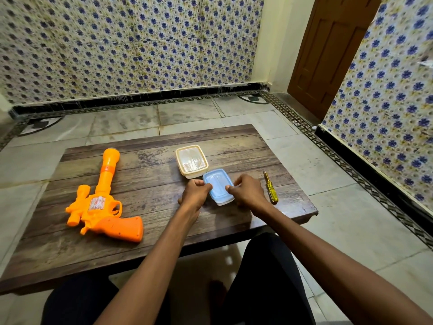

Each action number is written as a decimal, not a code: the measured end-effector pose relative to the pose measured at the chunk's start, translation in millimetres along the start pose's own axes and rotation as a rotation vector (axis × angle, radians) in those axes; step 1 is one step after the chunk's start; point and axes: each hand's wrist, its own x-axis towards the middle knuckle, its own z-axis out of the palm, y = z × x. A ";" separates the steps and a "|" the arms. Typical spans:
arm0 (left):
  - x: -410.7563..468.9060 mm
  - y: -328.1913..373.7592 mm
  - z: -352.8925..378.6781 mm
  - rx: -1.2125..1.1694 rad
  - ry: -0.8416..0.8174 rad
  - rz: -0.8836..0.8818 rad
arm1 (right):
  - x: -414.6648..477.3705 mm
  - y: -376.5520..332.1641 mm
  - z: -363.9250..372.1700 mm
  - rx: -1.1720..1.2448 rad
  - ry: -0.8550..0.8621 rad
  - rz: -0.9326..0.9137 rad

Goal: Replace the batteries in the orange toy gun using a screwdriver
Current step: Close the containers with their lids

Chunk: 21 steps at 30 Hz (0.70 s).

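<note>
even, soft indoor light; faint glare on the table [293, 202]; wide-angle bending and blur at edges.

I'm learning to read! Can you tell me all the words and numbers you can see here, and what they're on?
No text here can be read.
The sticker on the orange toy gun: red and white print, too blurred to read.
The yellow screwdriver: no readable marking.
The blue-lidded box and the cream-lidded box: no words show.

I see the orange toy gun [103, 208] lying flat on the left half of the table [58, 249], barrel toward its far edge; the yellow screwdriver [270, 190] lies near its right edge.
</note>
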 end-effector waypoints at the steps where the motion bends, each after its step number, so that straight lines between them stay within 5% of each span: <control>1: -9.9 4.6 -2.0 -0.008 -0.019 -0.001 | -2.0 0.6 0.8 0.084 -0.036 0.056; 7: -39.6 16.2 -17.0 -0.059 -0.113 -0.053 | -16.3 -2.9 -5.0 0.298 -0.099 0.095; 14: -71.6 16.1 -52.0 -0.137 -0.157 0.028 | -46.9 -24.9 -34.4 0.386 -0.266 -0.069; 21: -109.2 19.8 -92.8 -0.051 -0.287 0.176 | -71.8 -47.6 -47.7 0.067 -0.355 -0.372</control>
